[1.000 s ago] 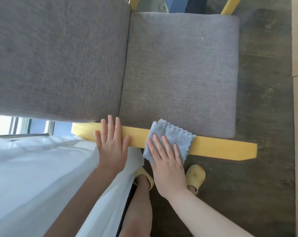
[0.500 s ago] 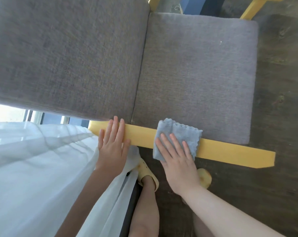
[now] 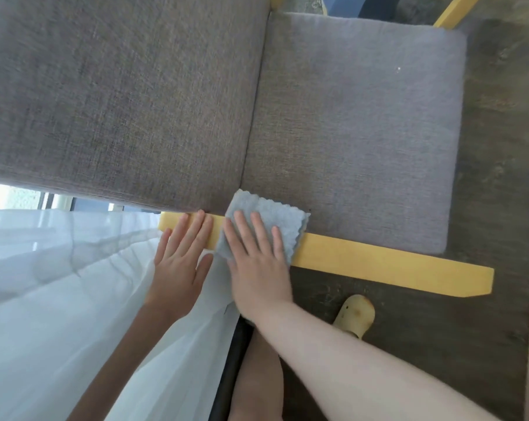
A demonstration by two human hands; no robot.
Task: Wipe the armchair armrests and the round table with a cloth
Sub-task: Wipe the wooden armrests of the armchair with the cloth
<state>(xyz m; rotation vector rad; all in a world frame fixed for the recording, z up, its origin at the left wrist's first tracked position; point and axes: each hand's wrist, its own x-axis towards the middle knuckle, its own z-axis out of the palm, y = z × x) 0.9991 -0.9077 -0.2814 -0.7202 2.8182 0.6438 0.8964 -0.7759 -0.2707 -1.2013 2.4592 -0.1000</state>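
From the head view, the right hand (image 3: 258, 262) is lying flat on the grey-blue cloth (image 3: 267, 221), its fingers straight and slightly spread, pressing the cloth onto the yellow wooden armrest (image 3: 378, 262). The cloth is sitting near the back end of the armrest, at the seam where the back cushion (image 3: 120, 101) is meeting the seat cushion (image 3: 354, 132); its upper scalloped edge is lapping over onto the seat fabric, and its lower edge is hanging over the near side of the rail.

The left hand (image 3: 181, 259) is resting just beside it, fingers straight and close together, fingertips lying on the rail's back end and nearly touching the cloth's left edge. Little bare wood is showing between the two hands.

To the right of the cloth, the armrest is running bare all the way to its angled front tip, with dark floor (image 3: 484, 344) lying along its near side. A yellow slipper (image 3: 355, 317) is standing on the floor below the rail. A white sheer curtain (image 3: 59, 299) is hanging against the left forearm, crowding the rail's back end.
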